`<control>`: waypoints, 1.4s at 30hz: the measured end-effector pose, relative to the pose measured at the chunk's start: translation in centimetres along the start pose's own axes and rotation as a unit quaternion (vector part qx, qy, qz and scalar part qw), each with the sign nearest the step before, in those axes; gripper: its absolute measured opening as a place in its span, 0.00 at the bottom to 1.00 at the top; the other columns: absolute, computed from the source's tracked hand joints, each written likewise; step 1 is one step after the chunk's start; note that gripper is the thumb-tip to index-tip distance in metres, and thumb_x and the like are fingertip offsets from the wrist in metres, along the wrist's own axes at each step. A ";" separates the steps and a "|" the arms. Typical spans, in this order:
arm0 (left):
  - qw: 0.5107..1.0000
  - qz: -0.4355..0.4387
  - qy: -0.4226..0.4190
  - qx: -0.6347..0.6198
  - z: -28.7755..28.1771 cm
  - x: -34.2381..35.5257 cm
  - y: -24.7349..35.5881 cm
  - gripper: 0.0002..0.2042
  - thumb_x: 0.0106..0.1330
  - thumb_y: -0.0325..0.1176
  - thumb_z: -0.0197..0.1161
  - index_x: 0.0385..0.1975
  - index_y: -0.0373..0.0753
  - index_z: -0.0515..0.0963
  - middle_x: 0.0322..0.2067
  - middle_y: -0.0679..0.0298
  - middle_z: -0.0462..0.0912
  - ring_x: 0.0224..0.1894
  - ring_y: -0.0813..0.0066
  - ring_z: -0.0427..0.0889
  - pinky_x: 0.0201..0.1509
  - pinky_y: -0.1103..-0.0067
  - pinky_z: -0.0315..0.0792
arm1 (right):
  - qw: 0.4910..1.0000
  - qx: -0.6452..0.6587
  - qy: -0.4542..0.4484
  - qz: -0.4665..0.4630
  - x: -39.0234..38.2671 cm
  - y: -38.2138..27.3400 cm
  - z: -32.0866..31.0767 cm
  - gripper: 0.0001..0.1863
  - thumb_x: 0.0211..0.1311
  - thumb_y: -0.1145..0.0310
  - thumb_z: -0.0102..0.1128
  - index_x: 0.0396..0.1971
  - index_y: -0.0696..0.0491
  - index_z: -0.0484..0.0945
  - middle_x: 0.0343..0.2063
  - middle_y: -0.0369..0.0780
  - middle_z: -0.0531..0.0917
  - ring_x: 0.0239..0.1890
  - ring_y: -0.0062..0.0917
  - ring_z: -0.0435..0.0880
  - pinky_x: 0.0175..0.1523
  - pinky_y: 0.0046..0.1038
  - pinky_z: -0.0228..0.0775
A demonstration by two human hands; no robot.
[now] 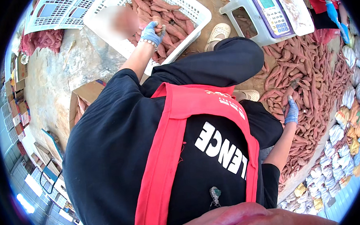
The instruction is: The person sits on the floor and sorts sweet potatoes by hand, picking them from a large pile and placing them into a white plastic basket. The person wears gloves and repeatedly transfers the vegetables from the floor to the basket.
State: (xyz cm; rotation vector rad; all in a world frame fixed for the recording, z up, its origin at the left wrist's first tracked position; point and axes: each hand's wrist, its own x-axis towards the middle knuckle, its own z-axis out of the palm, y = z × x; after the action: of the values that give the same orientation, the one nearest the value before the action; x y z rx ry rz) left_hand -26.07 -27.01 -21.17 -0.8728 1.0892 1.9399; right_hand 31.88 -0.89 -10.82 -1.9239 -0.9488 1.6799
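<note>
My left hand [151,34], in a light blue glove, is over the white plastic crate [201,18] at the upper left. Its fingers are curled round a sweet potato [157,20], partly hidden by the hand. Many reddish sweet potatoes [167,12] fill the crate. At the right, my right hand [291,111], also gloved in blue, reaches to the large heap of sweet potatoes [303,65] on the floor. Its fingers close on one sweet potato [287,94] at the heap's near-left side; the glove hides part of the grip.
A digital scale [270,10] with a keypad stands on a white plastic stool [242,25] between crate and heap. Another person's blue-gloved hand [332,11] shows at the far right. Bundled bags [339,134] line the heap's right side. A cardboard box [86,97] stands at my left.
</note>
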 end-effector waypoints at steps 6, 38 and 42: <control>0.996 -0.072 -0.060 0.005 2.4 0.8 -5.6 0.08 0.54 0.26 0.54 0.18 0.33 0.62 0.12 0.61 0.64 0.16 0.67 0.67 0.43 0.65 0.73 | 0.999 -0.033 0.002 -0.033 0.1 -1.0 2.4 0.13 0.50 0.68 0.61 0.36 0.54 0.73 0.28 0.30 0.74 0.28 0.15 0.69 0.32 0.16 0.60; 0.936 -0.092 -0.057 0.334 -0.6 5.8 -7.3 0.22 0.56 0.43 0.57 0.47 0.37 0.66 0.48 0.56 0.67 0.44 0.61 0.72 0.47 0.72 0.69 | 0.995 -0.102 0.016 0.002 2.1 -1.2 2.4 0.24 0.52 0.63 0.59 0.48 0.58 0.67 0.40 0.36 0.74 0.39 0.21 0.71 0.44 0.21 0.62; 0.934 -0.061 0.118 0.332 1.3 5.6 -6.8 0.25 0.53 0.48 0.60 0.47 0.40 0.67 0.44 0.55 0.70 0.38 0.60 0.75 0.35 0.69 0.74 | 0.993 -0.112 0.020 0.013 2.0 -1.4 2.9 0.24 0.52 0.64 0.59 0.48 0.58 0.67 0.39 0.36 0.74 0.38 0.21 0.72 0.43 0.21 0.62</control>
State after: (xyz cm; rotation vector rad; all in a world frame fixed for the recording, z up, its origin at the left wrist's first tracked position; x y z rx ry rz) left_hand -23.41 -21.82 -27.94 -0.7667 1.6522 1.2409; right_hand 28.79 1.12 -11.82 -2.1123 -1.1438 1.6000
